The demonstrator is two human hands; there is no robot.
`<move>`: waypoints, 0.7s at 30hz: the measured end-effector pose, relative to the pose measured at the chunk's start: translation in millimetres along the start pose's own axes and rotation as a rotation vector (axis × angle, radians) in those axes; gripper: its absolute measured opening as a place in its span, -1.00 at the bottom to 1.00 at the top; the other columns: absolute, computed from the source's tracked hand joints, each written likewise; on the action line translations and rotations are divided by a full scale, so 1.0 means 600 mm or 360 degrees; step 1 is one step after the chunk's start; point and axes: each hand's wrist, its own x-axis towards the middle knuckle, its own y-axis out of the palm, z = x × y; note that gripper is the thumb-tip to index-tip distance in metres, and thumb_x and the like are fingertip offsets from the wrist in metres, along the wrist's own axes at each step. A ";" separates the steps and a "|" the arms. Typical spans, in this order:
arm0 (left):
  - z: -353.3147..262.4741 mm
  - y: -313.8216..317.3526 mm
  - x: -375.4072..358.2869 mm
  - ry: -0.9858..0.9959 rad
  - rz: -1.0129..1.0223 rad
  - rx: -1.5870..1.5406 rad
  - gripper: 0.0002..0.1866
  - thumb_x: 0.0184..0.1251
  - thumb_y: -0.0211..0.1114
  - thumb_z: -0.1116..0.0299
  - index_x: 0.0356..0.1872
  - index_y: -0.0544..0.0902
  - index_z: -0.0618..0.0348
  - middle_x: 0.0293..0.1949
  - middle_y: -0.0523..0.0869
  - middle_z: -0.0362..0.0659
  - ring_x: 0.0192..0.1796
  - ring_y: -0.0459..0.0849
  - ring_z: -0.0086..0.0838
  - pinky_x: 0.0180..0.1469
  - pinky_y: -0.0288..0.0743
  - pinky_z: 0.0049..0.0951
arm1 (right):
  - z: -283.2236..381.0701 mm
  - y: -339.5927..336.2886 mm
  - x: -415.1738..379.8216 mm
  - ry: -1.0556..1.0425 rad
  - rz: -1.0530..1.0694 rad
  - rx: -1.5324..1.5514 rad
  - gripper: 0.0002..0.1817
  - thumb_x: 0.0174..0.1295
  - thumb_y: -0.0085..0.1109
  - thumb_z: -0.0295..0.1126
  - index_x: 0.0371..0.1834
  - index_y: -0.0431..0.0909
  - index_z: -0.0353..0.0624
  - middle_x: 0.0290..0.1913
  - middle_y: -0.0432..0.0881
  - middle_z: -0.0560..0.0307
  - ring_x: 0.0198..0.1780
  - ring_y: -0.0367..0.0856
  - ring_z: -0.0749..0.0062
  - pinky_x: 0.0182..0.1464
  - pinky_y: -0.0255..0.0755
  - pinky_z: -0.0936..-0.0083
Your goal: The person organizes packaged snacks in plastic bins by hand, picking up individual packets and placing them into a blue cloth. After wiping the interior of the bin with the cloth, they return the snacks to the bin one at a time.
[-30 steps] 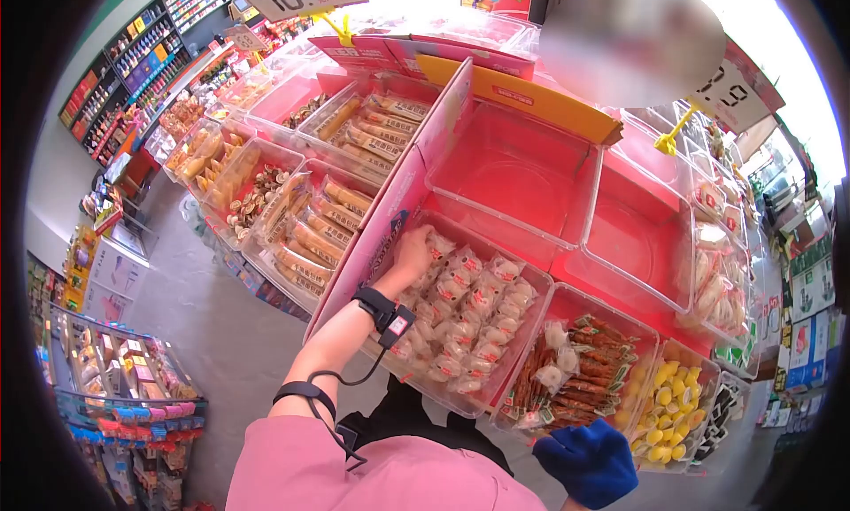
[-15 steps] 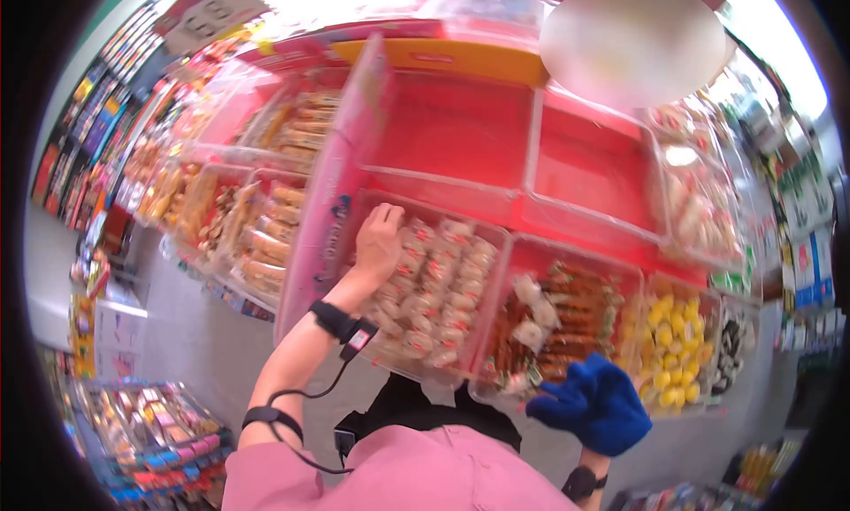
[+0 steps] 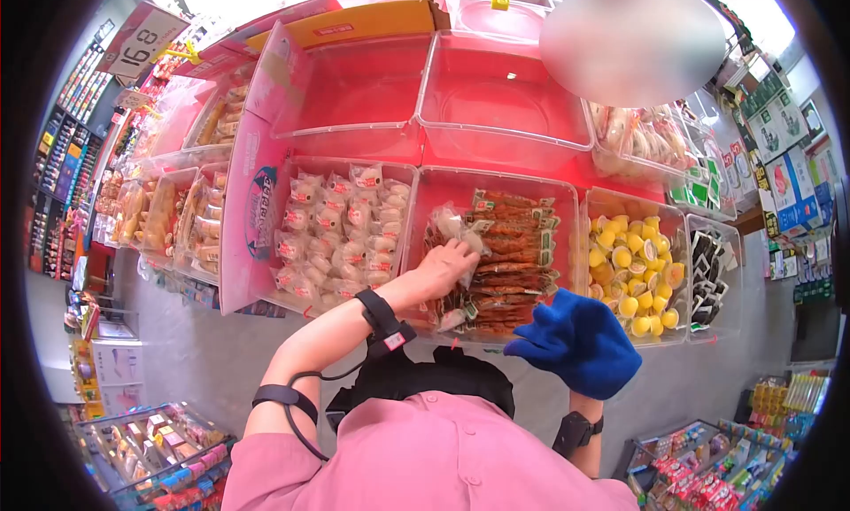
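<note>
When viewed from above, had the left hand [image 3: 447,272] inside the clear bin [image 3: 571,245], fingers bent against white packets [image 3: 445,219] beside wrapped brown sticks [image 3: 512,263] — could not tell whether gripping. Had the right hand [image 3: 586,356] covered by blue cloth [image 3: 575,329], near the bin's front corner; could not tell whether wide or narrow. Judged the packets light, soft, slick and crushable — judged best held by wrapper edges, without squeezing the middle.

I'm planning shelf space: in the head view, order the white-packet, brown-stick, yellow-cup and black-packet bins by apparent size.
Largest to smallest:
1. White-packet bin and brown-stick bin: too alike to rank
2. Yellow-cup bin
3. Black-packet bin
</note>
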 end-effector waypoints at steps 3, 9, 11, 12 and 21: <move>0.008 -0.011 -0.014 -0.0060 0.0013 -0.0055 -0.42 -0.20 0.27 0.57 0.01 0.41 0.19 -0.10 0.48 -0.01 -0.03 0.47 -0.13 -0.06 0.45 -0.32 | 0.003 -0.011 0.003 0.0025 0.0025 0.0016 -0.79 -0.01 0.19 -0.39 -0.25 0.56 -0.01 -0.29 0.58 0.11 -0.28 0.56 0.24 -0.20 0.44 0.45; -0.046 -0.093 -0.067 -0.0529 -0.0071 -0.2254 -0.57 0.25 0.18 0.31 0.11 0.34 0.19 -0.14 0.58 -0.16 -0.15 0.57 -0.51 -0.10 0.49 -0.45 | -0.027 -0.044 0.008 0.0149 0.0075 -0.0096 -0.78 -0.04 0.20 -0.41 -0.26 0.56 -0.02 -0.31 0.57 0.09 -0.29 0.55 0.21 -0.20 0.44 0.45; -0.068 -0.098 -0.083 -0.0363 -0.0114 -0.2486 -0.62 0.38 -0.01 0.21 0.12 0.31 0.17 -0.09 0.52 -0.18 -0.08 0.52 -0.57 -0.05 0.47 -0.47 | -0.061 -0.050 0.031 0.0264 0.0160 -0.0351 -0.77 -0.05 0.21 -0.41 -0.26 0.56 -0.02 -0.31 0.57 0.09 -0.29 0.55 0.20 -0.20 0.44 0.45; -0.086 -0.107 -0.089 -0.0460 -0.0112 -0.2530 -0.60 0.40 -0.06 0.18 0.12 0.31 0.20 -0.05 0.50 -0.17 -0.04 0.50 -0.55 0.01 0.43 -0.47 | -0.095 -0.055 0.063 -0.0170 0.0637 -0.0807 -0.72 -0.08 0.19 -0.44 -0.21 0.53 -0.10 -0.26 0.56 0.05 -0.24 0.53 0.15 -0.14 0.41 0.42; -0.134 -0.066 -0.126 -0.0617 -0.1019 -0.2364 -0.54 0.47 -0.29 0.14 0.08 0.35 0.35 0.00 0.46 0.02 0.13 0.39 -0.32 0.22 0.18 -0.42 | -0.224 0.138 0.121 -0.0448 0.0471 -0.1039 -0.76 0.19 0.03 -0.31 -0.18 0.39 -0.23 -0.14 0.46 0.03 -0.09 0.42 0.27 -0.06 0.30 0.42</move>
